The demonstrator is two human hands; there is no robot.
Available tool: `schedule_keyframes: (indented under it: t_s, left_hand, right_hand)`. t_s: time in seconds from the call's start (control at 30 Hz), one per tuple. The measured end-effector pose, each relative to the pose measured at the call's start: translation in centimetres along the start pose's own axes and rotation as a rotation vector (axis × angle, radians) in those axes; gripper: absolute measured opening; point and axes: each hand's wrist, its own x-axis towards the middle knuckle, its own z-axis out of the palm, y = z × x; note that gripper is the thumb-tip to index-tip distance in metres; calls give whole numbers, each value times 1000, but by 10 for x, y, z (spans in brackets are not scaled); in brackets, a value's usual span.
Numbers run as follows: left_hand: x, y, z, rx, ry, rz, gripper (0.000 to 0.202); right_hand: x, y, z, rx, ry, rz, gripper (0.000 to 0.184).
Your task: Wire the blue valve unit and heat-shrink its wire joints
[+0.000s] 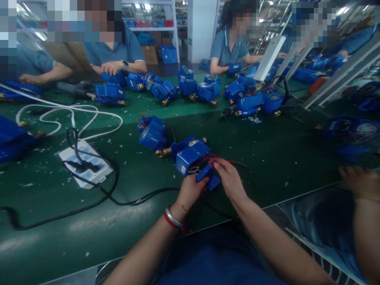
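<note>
The left hand [191, 190] gripped a blue cover [205, 173] between thumb and fingers. The right hand [231, 179] had its fingertips pressed together, pinching thin wires [204, 158]. The blue meter [192, 155] lay on the desk [142, 245] at twelve o'clock from the left hand; another meter [152, 133] sat at its ten o'clock, a power strip [102, 168] towards nine.

Glossy plastic housing [194, 155]; smooth metal fitting [167, 151] (brass-like); smooth tabletop [118, 225].
</note>
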Motion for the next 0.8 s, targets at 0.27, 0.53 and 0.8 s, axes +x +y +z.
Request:
schedule_keyframes:
  t_s: [0.27, 0.53, 0.8]
  left_hand:
    - [-1, 7, 0, -262, -106, -109, 24]
    - [-1, -3, -2, 77, 61, 58, 26]
    - [-11, 12, 2, 86, 108, 201, 35]
  right_hand:
    - [4, -8, -5, 23, -27, 101, 29]
    - [0, -15, -17, -127, -104, 56, 27]
    - [-7, -1, -17, -86, -68, 25, 26]
